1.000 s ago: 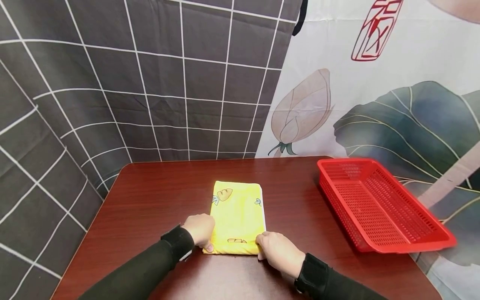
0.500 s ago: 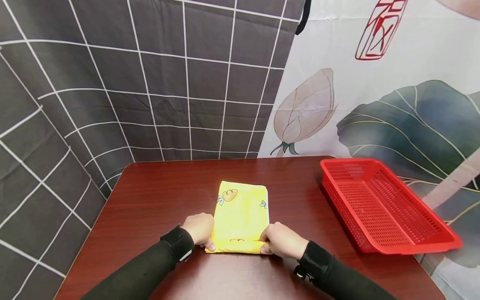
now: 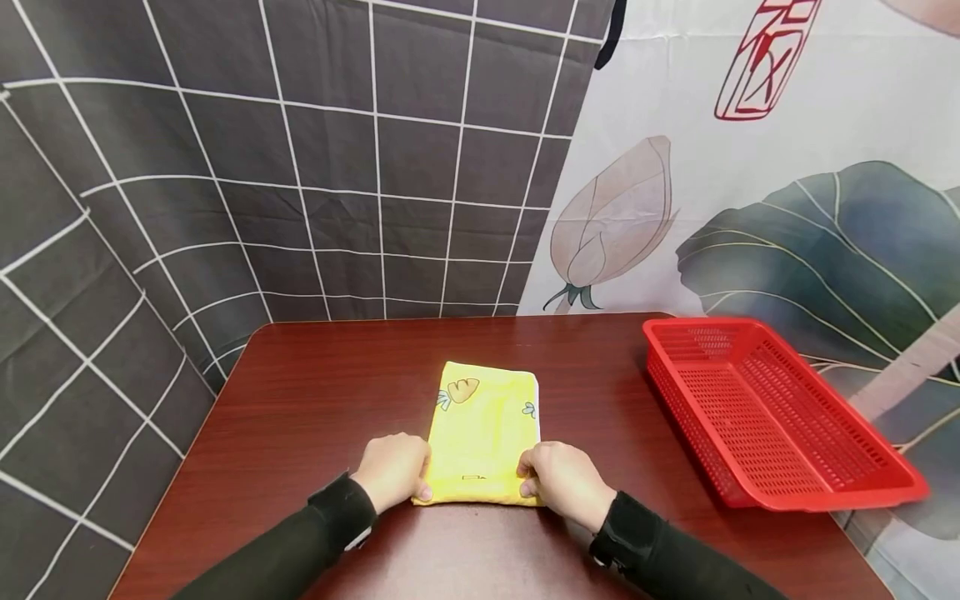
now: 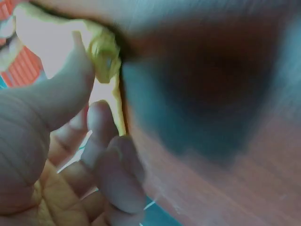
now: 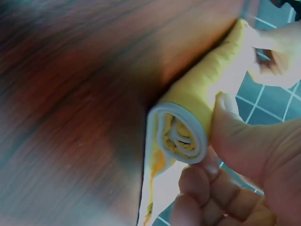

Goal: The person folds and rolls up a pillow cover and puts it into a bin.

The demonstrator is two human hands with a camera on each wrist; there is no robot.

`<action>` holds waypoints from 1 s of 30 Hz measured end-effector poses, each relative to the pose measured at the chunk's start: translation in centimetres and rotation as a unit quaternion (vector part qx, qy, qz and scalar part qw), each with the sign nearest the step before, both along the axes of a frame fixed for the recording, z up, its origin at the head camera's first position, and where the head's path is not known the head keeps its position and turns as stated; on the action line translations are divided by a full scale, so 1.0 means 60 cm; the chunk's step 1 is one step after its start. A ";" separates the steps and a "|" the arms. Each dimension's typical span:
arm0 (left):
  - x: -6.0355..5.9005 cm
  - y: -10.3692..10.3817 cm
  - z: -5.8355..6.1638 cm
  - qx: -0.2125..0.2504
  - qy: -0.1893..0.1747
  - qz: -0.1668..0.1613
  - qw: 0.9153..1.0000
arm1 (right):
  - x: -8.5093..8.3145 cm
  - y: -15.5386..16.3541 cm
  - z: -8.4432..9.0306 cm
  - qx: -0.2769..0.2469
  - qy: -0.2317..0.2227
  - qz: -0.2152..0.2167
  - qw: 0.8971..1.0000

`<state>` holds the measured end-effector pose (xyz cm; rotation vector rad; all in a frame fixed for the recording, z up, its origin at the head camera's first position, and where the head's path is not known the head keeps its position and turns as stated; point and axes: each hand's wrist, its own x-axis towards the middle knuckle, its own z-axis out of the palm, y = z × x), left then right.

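Observation:
A yellow cloth (image 3: 487,425) with printed carrots and a white underside lies on the table, its near end rolled up. In the right wrist view the end of the roll (image 5: 202,89) shows as a spiral of yellow and white layers. My left hand (image 3: 393,471) pinches the roll's left end, the thumb on top of it in the left wrist view. At the opposite end, my right hand (image 3: 566,479) holds the roll between thumb and curled fingers. The far part of the cloth lies flat.
A red perforated plastic basket (image 3: 780,417) stands at the table's right side. The reddish-brown wooden table (image 3: 337,375) meets a dark grey checked curtain (image 3: 322,167) and a white lotus-print curtain (image 3: 622,108) behind.
The near end of the cloth has been rolled further away from me, covering more of a printed figure. My right hand has shifted its grip onto the roll's right end.

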<state>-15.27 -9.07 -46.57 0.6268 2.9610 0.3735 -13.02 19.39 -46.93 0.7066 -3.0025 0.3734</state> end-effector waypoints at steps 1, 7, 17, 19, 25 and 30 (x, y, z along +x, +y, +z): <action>0.006 -0.001 -0.003 0.014 0.015 -0.009 1.000 | 0.001 0.000 -0.003 0.003 0.022 0.011 1.000; 0.038 -0.004 -0.026 0.018 0.147 -0.074 0.986 | 0.013 0.002 -0.017 0.052 0.165 0.102 0.980; 0.093 0.024 -0.054 -0.096 0.367 -0.121 0.917 | 0.057 -0.012 -0.027 0.210 0.300 0.131 0.921; 0.095 0.030 -0.060 -0.105 0.392 -0.118 0.906 | 0.062 -0.016 -0.030 0.222 0.304 0.121 0.918; 0.093 0.047 -0.057 -0.127 0.388 -0.113 0.906 | 0.057 -0.024 -0.037 0.199 0.312 0.134 0.919; 0.091 0.056 -0.055 -0.137 0.382 -0.109 0.907 | 0.054 -0.026 -0.036 0.213 0.294 0.136 0.922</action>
